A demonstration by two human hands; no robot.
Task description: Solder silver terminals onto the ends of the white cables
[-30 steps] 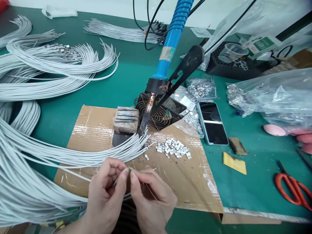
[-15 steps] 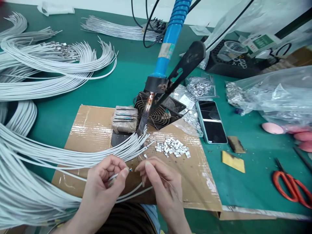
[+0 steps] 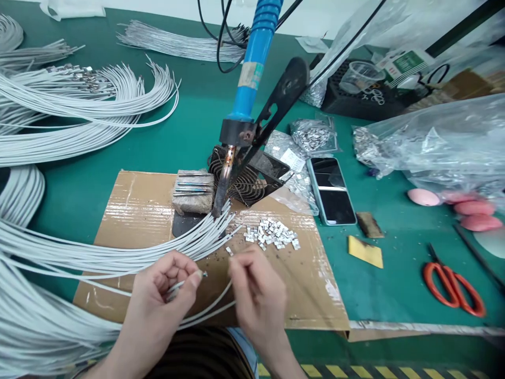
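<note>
Wire end: thin grey-white wire (image 3: 185, 282) pinched between thumb and forefinger of the left hand (image 3: 163, 295), bared tip poking out toward the right, over the cardboard sheet (image 3: 130, 210).
Left hand: closed narrow on that wire, low and left of centre.
Right hand: right hand (image 3: 258, 295) with fingers drawn together, fingertips (image 3: 236, 260) just short of a stray clip (image 3: 229, 251); whether anything is pinched between them I cannot tell.
Clip pile: small metal terminals (image 3: 271, 235) heaped on the cardboard, near and beyond the right hand.
Iron: blue-handled soldering iron (image 3: 240, 113) propped on its stand, tip down among the fanned wire bundle (image 3: 118, 252), just above both hands.
Risk, burn: the hot tip sits close; a reach toward the pile that drifts left could likely brush it.
Risk, drop: the clips are tiny; a loose pinch could lose one among the wires.
Risk, slip: the wire tip could slide back out of the left pinch.
Change: a second ago both hands met at the wire tip; now the right has parted and moved up toward the clips, while the left keeps its grip.
</note>
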